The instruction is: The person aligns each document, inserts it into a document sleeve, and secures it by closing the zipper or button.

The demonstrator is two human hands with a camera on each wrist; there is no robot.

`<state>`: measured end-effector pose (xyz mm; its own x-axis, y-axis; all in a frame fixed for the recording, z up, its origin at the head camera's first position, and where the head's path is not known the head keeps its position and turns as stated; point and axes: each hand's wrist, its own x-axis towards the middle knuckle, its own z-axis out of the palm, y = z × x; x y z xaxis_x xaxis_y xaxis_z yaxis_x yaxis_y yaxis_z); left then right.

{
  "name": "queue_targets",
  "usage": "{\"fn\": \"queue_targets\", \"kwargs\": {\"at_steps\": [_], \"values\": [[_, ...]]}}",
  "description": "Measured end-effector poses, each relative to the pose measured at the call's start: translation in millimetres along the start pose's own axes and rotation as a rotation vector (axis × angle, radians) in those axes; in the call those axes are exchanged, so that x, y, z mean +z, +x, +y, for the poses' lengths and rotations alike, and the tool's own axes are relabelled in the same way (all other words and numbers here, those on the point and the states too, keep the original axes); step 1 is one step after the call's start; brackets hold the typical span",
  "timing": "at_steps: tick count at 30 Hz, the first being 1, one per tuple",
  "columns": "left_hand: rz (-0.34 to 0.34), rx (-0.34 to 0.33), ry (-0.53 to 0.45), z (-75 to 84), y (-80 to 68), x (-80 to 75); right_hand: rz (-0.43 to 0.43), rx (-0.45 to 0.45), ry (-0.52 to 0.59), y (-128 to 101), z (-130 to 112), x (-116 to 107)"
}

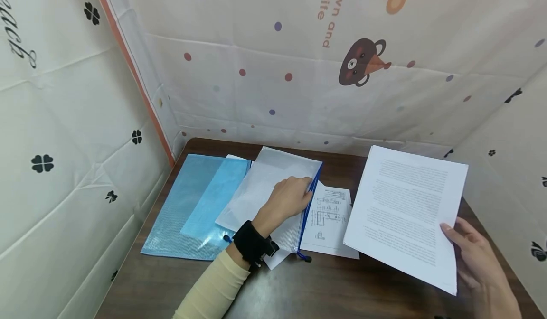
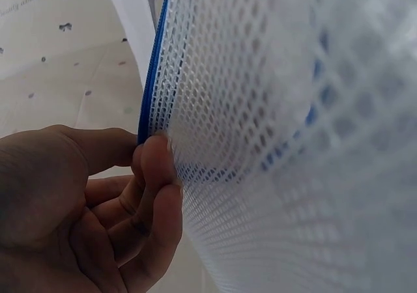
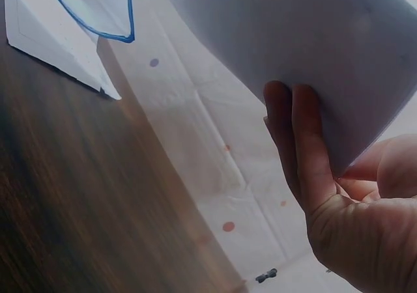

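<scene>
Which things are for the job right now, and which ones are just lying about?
Seem part of the job:
- white mesh pouch, its blue-zipped edge pinched by the left grip
- printed papers, held by the right grip

Probably just lying about:
- blue pouch
- sheet with drawings, beside the white pouch

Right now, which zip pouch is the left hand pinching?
The whitish mesh pouch, pinched at its blue zip edge by the left hand. The blue-tinted pouch, left of it and partly beneath it, is unheld.
</scene>
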<state>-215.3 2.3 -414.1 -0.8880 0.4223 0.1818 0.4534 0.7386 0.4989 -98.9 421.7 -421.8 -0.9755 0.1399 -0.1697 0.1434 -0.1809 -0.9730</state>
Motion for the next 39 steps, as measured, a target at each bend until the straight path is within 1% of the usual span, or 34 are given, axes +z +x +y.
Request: {"fn": "queue_targets", "kwargs": {"at_steps": [4, 13, 22, 28, 32, 39], "values": [[-0.003, -0.001, 0.011, 0.1, 0.5, 0.0, 0.01, 0.011, -0.02, -0.9, 0.0, -0.4], [-0.011, -0.006, 0.025, -0.8, -2.0, 0.4, -0.004, 0.015, 0.01, 0.4, 9.3, 7.1], [-0.004, 0.013, 0.014, 0.1, -2.8, -0.9, 0.026, 0.045, -0.042, 5.9, 11.8, 17.1], [0.006, 0.015, 0.011, -0.7, -2.6, -2.3, -0.004, 0.067, -0.04, 7.6, 11.7, 18.6], [0.022, 0.002, 0.011, -1.1, -3.0, -3.9, -0.012, 0.081, -0.026, 6.4, 13.7, 21.7], [0.044, -0.022, -0.016, -1.6, -3.4, -4.8, -0.038, 0.089, -0.028, 5.5, 17.5, 34.4]]}}
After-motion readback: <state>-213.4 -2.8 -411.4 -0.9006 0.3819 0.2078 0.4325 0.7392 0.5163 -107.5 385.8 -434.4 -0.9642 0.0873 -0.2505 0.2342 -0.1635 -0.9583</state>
